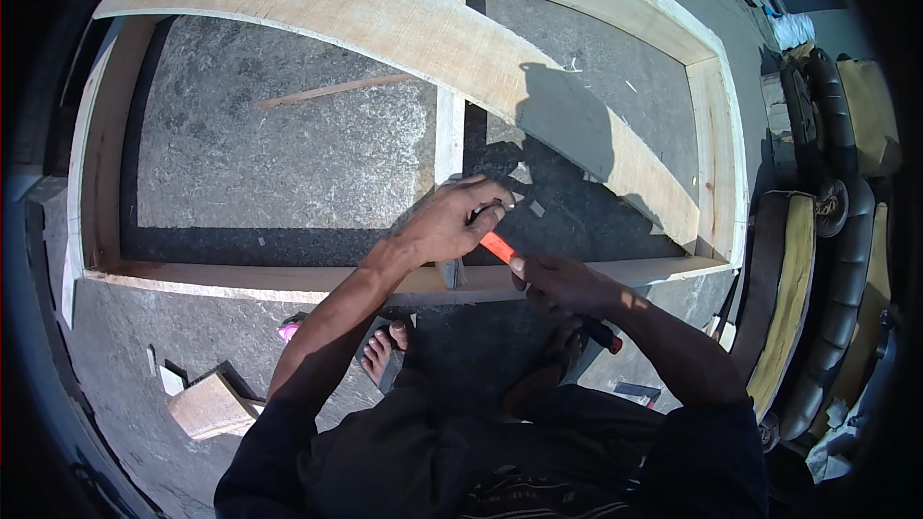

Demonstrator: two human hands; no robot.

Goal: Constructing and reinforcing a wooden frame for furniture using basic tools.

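Tool point(497, 248), orange-shafted | over wooden frame point(240, 280), just right of its centre divider point(449, 139) | long axis far-left to near-right | right hand point(560, 284) wrapped round shaft, nearer | left hand point(444, 221) curled at far end, whether pinching cannot be told

Matt wooden frame point(449, 139), rough grey floor point(221, 327)

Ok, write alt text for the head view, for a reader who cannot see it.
A person's bare right hand holds a bright orange tool, its upper end by the bare left hand, over a large rectangular pale wooden frame. A long, wide, pale wooden board slants across the frame, which sits on rough grey ground.
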